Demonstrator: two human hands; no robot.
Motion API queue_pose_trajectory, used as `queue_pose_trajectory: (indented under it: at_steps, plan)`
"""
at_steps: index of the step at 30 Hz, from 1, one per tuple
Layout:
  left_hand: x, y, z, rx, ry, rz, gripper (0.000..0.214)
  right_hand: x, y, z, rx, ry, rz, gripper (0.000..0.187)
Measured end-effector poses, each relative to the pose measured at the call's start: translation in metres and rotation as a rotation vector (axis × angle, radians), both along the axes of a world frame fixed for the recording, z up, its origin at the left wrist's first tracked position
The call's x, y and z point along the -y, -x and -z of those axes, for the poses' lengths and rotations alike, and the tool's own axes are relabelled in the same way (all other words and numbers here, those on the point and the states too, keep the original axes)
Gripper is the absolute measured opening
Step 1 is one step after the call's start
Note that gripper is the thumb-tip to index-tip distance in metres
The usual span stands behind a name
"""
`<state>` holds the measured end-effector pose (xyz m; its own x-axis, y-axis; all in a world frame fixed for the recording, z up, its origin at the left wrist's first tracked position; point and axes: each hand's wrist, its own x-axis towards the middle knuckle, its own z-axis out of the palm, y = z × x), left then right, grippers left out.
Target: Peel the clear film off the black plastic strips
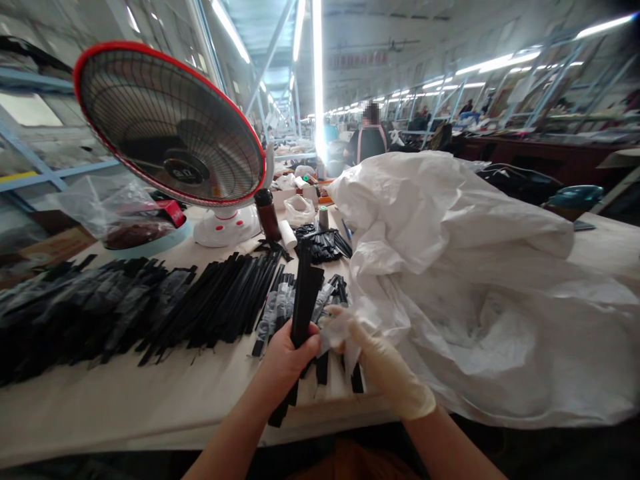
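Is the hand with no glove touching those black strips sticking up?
Touching. The head view shows the left hand closed around the black strips, thumb against them.

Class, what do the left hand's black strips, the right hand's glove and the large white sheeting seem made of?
Black strips: probably fabric, matte, reflecting little light.
Glove: perhaps latex, satiny, clinging with fine wrinkles.
White sheeting: perhaps thin plastic, faintly shiny, holding crumpled creases; fabric remains possible.

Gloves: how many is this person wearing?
1. The pale glove is on the right hand. The left hand is bare and grips black strips. Both hands are in view, so no worn glove is hidden.
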<state>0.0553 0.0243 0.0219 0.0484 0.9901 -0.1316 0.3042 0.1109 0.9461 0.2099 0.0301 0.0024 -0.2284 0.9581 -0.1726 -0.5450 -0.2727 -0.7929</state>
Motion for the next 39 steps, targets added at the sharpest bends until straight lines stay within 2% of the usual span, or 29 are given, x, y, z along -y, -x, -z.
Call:
queue_pose_trajectory:
  at_steps: [3, 7, 10, 14, 17, 20, 24, 26, 28, 31, 36, 39]
  plan:
    - [0.002, 0.001, -0.006, 0.079, 0.028, 0.055, 0.030, 0.005, -0.002, -0.002, 0.228, -0.014, 0.003, 0.027]
    - [0.017, 0.008, -0.014, 0.210, 0.132, 0.077, 0.043, -0.007, -0.010, -0.002, 0.099, -0.060, 0.189, 0.042]
    - [0.030, 0.012, -0.016, 0.215, 0.198, 0.095, 0.048, -0.017, -0.016, 0.000, -0.019, 0.002, 0.215, 0.040]
    - [0.036, 0.009, -0.016, 0.156, 0.193, 0.140, 0.039, -0.019, -0.017, 0.003, -0.116, 0.059, 0.177, 0.039]
    - [0.034, 0.004, -0.014, 0.024, 0.127, 0.166, 0.026, -0.016, -0.014, 0.001, -0.125, 0.061, 0.187, 0.037]
    - [0.032, -0.001, -0.010, -0.083, 0.065, 0.140, 0.021, -0.015, -0.013, 0.000, -0.072, 0.019, 0.212, 0.034]
    - [0.033, -0.004, -0.005, -0.066, 0.091, 0.140, 0.016, -0.015, -0.015, 0.001, 0.092, -0.074, 0.279, 0.035]
    - [0.032, -0.005, -0.004, -0.043, 0.117, 0.144, 0.015, -0.013, -0.014, -0.001, 0.228, -0.150, 0.246, 0.032]
    - [0.030, -0.005, -0.005, -0.031, 0.133, 0.138, 0.015, -0.009, -0.013, -0.004, 0.345, -0.193, 0.150, 0.028]
    - [0.025, 0.000, -0.008, -0.022, 0.132, 0.144, 0.018, -0.005, -0.016, -0.007, 0.360, -0.153, 0.023, 0.021]
    - [0.023, 0.012, -0.006, -0.020, 0.136, 0.089, 0.025, -0.003, -0.023, -0.005, 0.320, -0.147, 0.128, 0.020]
    - [0.023, 0.012, -0.006, 0.010, 0.077, 0.010, 0.030, 0.004, -0.011, -0.007, 0.341, -0.163, 0.050, 0.022]
